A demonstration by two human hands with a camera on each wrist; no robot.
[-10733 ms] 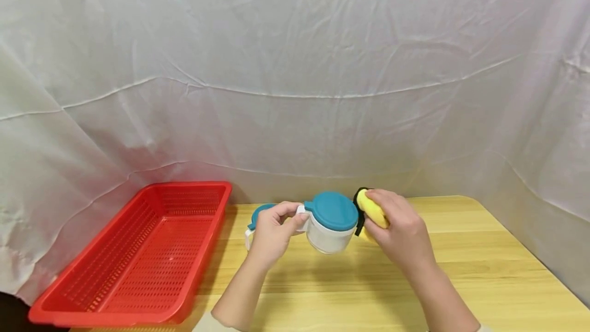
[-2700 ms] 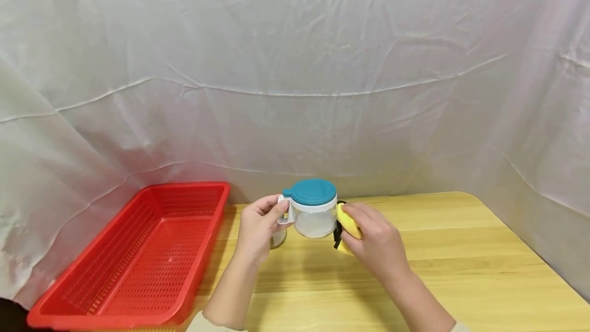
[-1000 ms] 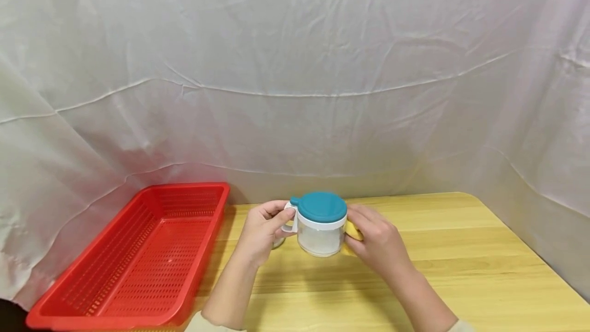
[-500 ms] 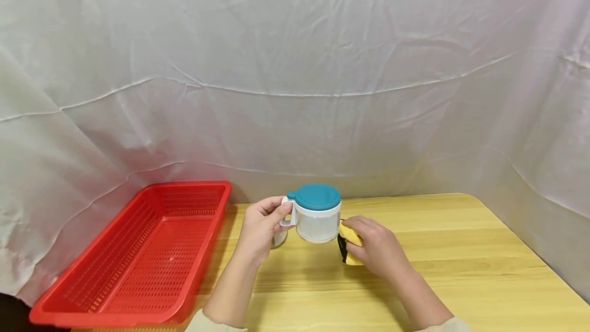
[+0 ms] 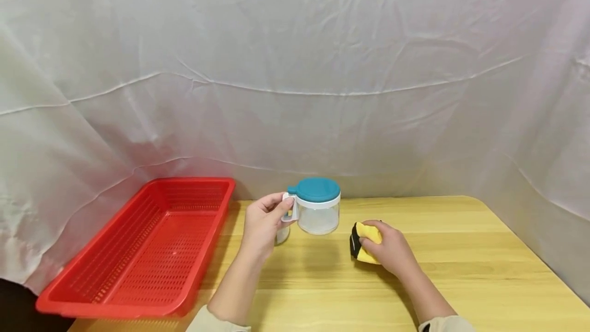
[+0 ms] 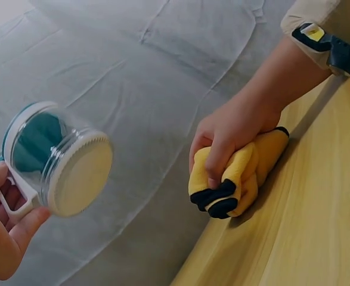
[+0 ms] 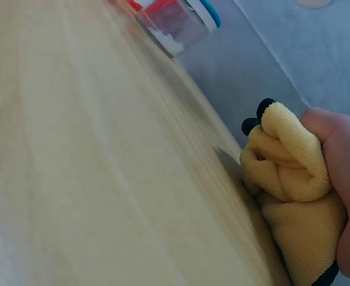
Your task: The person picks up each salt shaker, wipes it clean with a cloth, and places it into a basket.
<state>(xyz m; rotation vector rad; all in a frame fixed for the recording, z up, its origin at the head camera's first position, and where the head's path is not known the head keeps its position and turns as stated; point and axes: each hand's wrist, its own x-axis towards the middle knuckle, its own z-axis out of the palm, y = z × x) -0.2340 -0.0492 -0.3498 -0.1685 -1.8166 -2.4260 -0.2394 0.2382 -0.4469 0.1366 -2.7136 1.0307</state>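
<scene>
My left hand [image 5: 262,224] pinches the white handle of a clear seasoning jar [image 5: 319,218] with a teal lid, held upright above the table. Its pale round base faces the camera in the left wrist view. To the right and lower, my right hand [image 5: 392,250] grips a bunched yellow cloth [image 5: 369,234] with black edging, low over the tabletop and apart from the jar. Folds of the cloth [image 7: 294,173] fill the palm in the right wrist view. A second jar [image 5: 282,234] stands behind my left hand, mostly hidden; something white lies inside it in the right wrist view.
A red perforated plastic basket [image 5: 184,291] sits on the left side of the table. The wooden tabletop [image 5: 470,260] extends to the right, with a rounded far corner. A pale fabric curtain [image 5: 322,65] hangs behind and at both sides.
The cloth was against the jar's right side one second ago. My right hand has since carried it down and right, away from the jar. The jar has risen slightly in my left hand.
</scene>
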